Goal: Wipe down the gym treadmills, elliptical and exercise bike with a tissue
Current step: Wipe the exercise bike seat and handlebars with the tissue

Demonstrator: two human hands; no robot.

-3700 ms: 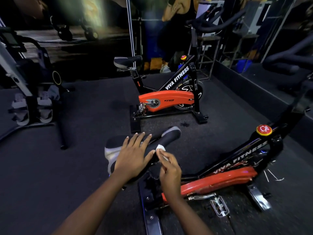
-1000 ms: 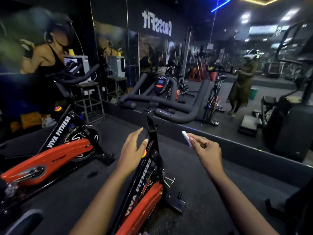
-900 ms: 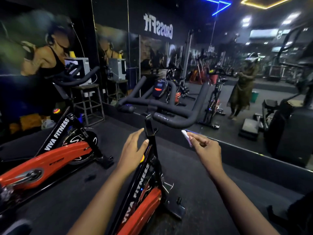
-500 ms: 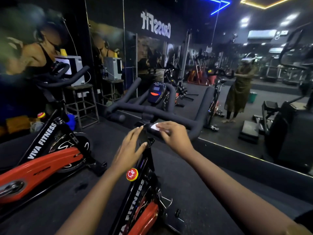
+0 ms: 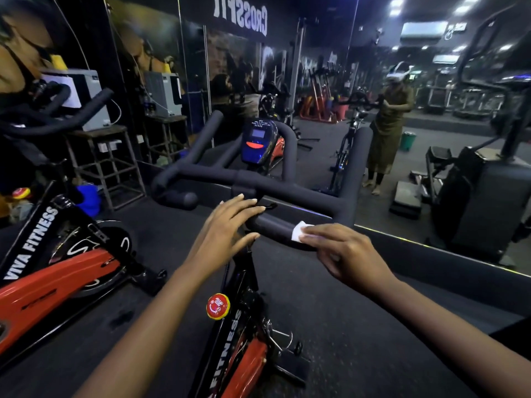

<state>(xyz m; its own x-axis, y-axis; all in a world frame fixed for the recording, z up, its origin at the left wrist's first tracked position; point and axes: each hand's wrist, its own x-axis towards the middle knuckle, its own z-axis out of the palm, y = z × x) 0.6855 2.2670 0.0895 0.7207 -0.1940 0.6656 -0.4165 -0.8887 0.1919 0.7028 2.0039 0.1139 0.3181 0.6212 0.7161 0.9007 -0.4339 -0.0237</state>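
Note:
A black and orange exercise bike (image 5: pixel 230 340) stands right in front of me, its padded black handlebar (image 5: pixel 287 191) at hand height and a blue console (image 5: pixel 258 142) beyond it. My right hand (image 5: pixel 344 254) presses a small white tissue (image 5: pixel 298 230) onto the near handlebar grip, fingers curled over the tissue and bar. Fingers straight, my left hand (image 5: pixel 227 225) lies flat on the left end of that grip by the stem. A red knob (image 5: pixel 217 306) sits on the frame below.
A second orange bike (image 5: pixel 57 277) stands at the left. Behind it is a metal stool (image 5: pixel 109 156) carrying a grey box. A mirror wall (image 5: pixel 388 124) runs along the far side and reflects a person. A dark machine (image 5: pixel 482 196) is at the right.
My right hand has brought the tissue down onto the handlebar grip and slid it rightwards. My left hand has moved from beside the stem onto the bar's left end.

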